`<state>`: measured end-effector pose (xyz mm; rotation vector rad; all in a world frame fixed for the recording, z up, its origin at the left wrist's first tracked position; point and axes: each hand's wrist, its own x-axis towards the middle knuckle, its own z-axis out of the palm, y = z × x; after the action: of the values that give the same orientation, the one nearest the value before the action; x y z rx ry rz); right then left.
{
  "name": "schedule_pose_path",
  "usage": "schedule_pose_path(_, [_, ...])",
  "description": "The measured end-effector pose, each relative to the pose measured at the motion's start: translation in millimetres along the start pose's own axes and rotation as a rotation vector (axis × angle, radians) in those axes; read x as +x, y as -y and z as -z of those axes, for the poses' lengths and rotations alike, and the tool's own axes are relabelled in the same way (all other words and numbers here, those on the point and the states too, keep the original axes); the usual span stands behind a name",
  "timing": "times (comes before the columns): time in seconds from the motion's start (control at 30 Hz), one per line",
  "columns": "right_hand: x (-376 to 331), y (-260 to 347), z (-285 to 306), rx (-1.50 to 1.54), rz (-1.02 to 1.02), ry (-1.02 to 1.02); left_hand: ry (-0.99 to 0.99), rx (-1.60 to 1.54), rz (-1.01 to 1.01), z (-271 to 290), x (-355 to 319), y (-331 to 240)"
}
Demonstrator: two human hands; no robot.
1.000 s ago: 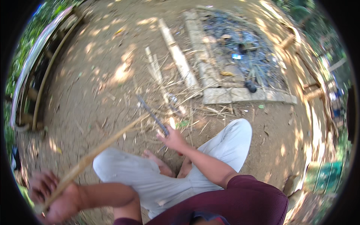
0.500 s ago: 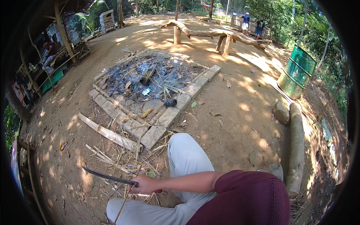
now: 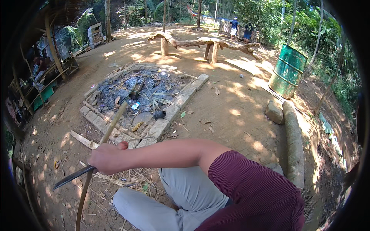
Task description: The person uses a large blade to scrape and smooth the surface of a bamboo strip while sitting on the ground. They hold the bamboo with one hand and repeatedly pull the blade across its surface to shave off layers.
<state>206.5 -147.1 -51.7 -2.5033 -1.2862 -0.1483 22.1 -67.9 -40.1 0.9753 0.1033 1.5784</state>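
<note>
My right hand [image 3: 108, 159] is closed round the handle of a long dark-bladed knife [image 3: 73, 178], its blade pointing left and down. A reddish handle end shows above the fist. Beside the hand, a long pale stick [image 3: 83, 200] rises from the lower edge at a slant, crossing the blade close to the fist. Its upper part shows beyond the hand, over the fire pit's edge. What holds the stick at its lower end is out of view, as is my left hand. Shavings and dry strips [image 3: 129, 179] litter the ground by my bent legs.
Ahead lies a block-edged fire pit [image 3: 175, 109] with ash and a dark can [image 3: 159, 114]. A split pale piece of wood [image 3: 83, 139] rests left of it. A log bench [image 3: 204, 43], green drum [image 3: 287, 71], rock [image 3: 274, 111] and log [image 3: 295, 142] stand beyond. Two people [image 3: 241, 30] are far off.
My right hand has come up and left with the knife, its blade now tilting more steeply. The stick stands taller in view, its top now over the fire pit. The view has shifted right.
</note>
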Motion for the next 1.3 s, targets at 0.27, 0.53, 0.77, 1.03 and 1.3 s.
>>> schedule_pose_path(0.27, [19.3, 28.7, -25.4, -0.159, 0.187, 0.033, -0.037, 0.063, -0.011, -12.6, -34.3, 1.7])
schedule_pose_path(0.53, [74.5, 12.8, -77.4, 0.572, -0.179, 0.23, 0.023, 0.229, 0.183, 46.3, -22.2, 19.5])
schedule_pose_path(0.77, [95.1, 3.8, -94.0, 1.459, -0.559, 0.219, 0.243, 0.92, 0.274, 41.9, 51.6, 169.1])
schedule_pose_path(1.03, [107.3, -48.3, -97.3, 1.679, -0.711, 0.03, 0.659, 0.431, 0.811, 24.3, -0.4, 263.6])
schedule_pose_path(1.3, [112.2, -75.8, -85.5, 1.602, -0.72, 0.088, 0.547, 0.221, 1.299, 30.3, 3.5, 237.7])
